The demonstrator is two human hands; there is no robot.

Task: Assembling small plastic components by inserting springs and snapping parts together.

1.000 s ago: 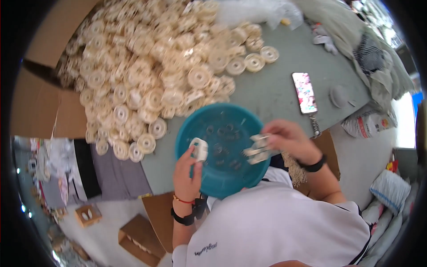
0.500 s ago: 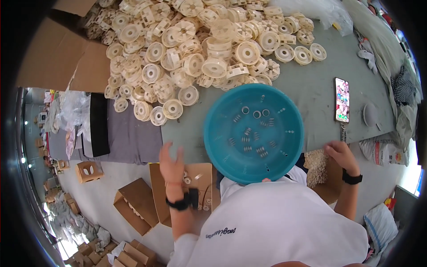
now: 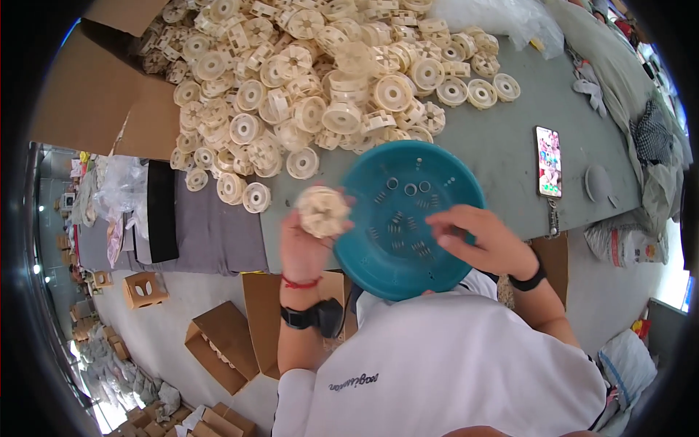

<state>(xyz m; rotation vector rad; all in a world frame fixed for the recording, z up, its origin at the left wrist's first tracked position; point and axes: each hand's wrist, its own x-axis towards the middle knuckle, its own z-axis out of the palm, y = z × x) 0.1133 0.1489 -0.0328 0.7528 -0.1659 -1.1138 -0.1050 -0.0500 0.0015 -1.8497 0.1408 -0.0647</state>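
Observation:
My left hand [image 3: 301, 244], at the left rim of a teal plastic basin [image 3: 349, 255], is closed on a round cream plastic wheel [image 3: 320, 211] with a slotted face turned up. Motion smears this wheel a little. Over the right part of the basin hovers my right hand [image 3: 480, 237], its fingers loosely bent and apart, with nothing visible between them. Several small metal springs [image 3: 397, 218] lie on the basin floor, and three metal rings [image 3: 410, 190] lie near its far side. The basin rests partly against my lap, by the table's near edge.
A big heap of similar cream wheels [image 3: 309, 113] covers the far left of the green table [image 3: 510, 160]. To the right lie a phone [image 3: 549, 162] and a grey oval object [image 3: 599, 184]. Open cardboard boxes [image 3: 226, 339] stand below the table edge.
My left hand has moved up and right and now holds a cream wheel. My right hand has swung left from beside the table edge to above the basin. The view has shifted slightly.

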